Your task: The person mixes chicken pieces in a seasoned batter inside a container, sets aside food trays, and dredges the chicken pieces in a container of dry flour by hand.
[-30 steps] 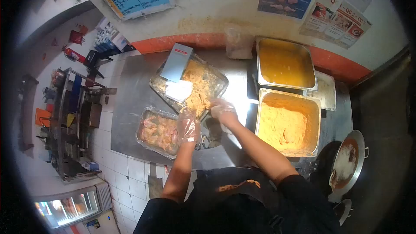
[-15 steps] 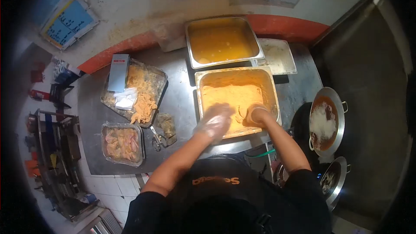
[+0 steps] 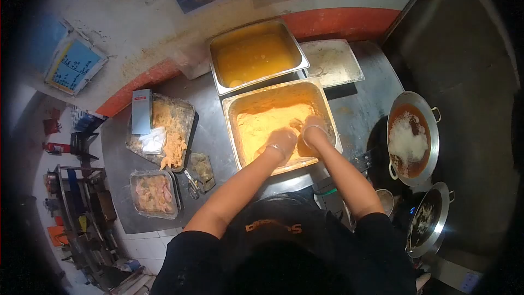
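Observation:
Both hands wear clear plastic gloves and reach into a deep metal pan (image 3: 232, 131) of orange-yellow breading flour (image 3: 262, 123). My left hand (image 3: 282, 140) is low in the front middle of the pan, against the flour; its fingers are hidden. Just right of it, my right hand (image 3: 313, 128) dips in near the pan's right wall, its fingers turned inward and hard to make out. A small coated lump (image 3: 296, 124) shows by the right fingertips; I cannot tell whether it is held. Behind stands a second metal pan (image 3: 303, 64) with yellowish liquid.
On the left lie a tray of breaded pieces (image 3: 177, 145) with a blue-grey box (image 3: 142, 112), a plastic-wrapped tray of raw chicken (image 3: 154, 194) and scissors (image 3: 192, 183). A flat tray (image 3: 335, 65) sits at the back right. Two woks, one with foaming oil (image 3: 409, 142), stand at right.
My left hand has moved right, closer to my right hand, and down into the flour. The right hand stays in the pan. The whole view has shifted and turned slightly.

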`<state>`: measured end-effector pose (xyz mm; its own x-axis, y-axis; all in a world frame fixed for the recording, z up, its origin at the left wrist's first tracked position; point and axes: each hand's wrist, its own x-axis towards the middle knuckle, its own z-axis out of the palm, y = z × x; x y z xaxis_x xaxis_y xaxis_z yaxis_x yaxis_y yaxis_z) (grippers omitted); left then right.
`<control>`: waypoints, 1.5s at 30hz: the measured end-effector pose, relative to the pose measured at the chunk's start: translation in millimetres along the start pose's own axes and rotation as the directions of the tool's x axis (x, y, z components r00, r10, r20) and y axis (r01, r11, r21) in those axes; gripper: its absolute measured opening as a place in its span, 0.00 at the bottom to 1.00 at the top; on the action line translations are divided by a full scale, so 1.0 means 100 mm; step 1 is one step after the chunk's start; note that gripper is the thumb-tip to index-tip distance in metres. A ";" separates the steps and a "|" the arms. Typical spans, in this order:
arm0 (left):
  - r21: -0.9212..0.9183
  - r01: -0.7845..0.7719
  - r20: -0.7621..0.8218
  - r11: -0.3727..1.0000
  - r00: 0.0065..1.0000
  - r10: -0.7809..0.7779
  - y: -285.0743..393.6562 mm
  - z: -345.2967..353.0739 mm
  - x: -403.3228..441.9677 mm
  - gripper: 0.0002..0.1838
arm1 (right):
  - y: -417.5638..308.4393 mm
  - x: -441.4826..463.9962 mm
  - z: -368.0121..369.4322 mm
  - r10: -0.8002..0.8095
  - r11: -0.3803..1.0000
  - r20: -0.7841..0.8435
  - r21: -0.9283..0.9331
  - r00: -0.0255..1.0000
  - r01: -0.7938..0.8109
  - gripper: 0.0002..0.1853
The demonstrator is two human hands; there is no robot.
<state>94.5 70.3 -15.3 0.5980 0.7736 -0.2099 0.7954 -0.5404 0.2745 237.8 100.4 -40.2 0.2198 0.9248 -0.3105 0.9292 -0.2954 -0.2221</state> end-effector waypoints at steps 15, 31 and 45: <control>-0.194 0.336 -0.122 0.921 0.924 -0.363 -0.75 0.07 -0.06 0.11 | -0.06 -0.08 -0.29 -0.077 0.993 -0.043 0.081 0.996 0.080 0.12; 0.256 0.036 0.026 0.966 0.999 -0.044 -0.35 -0.11 0.02 0.09 | -0.11 0.25 0.07 -0.004 0.945 -0.164 0.322 0.987 0.058 0.14; -0.281 0.085 -0.361 0.956 0.914 -0.187 -0.33 -0.36 -0.14 0.08 | -0.74 -0.44 0.17 -0.020 0.871 -0.614 0.378 0.789 0.315 0.13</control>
<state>56.4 89.3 11.9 0.3618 0.9274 0.0952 0.7833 -0.3578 0.5084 153.6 77.2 -26.0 0.3375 0.8829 0.3265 0.7660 -0.0560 -0.6404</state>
